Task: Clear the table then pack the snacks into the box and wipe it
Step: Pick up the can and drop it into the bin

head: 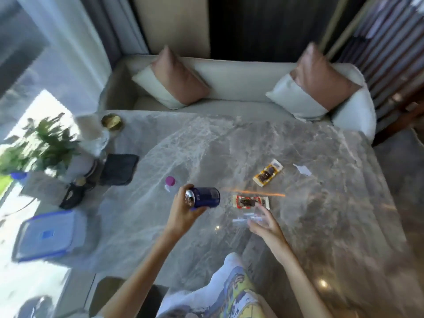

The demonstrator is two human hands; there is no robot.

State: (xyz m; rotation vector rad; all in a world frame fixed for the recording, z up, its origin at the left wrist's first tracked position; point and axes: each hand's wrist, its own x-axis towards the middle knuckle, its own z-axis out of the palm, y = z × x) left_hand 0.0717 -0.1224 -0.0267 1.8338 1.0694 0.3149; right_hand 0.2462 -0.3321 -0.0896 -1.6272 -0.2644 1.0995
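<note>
Clearing's underway: left hand grips the blue can mid-table, right hand at a clear plastic scrap, grip too blurred to call, and next the red snack packet and yellow snack packet just beyond need carrying to the blue-rimmed box near left.

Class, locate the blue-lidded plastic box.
Head view, far left: the blue-lidded box sits at the left edge of the table, near the potted plant.

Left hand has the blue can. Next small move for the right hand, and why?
Probably close the right hand on the clear crumpled wrapper just beneath its spread fingers. The left hand grips the dark blue metal can, so both pieces of litter could leave together.
</note>
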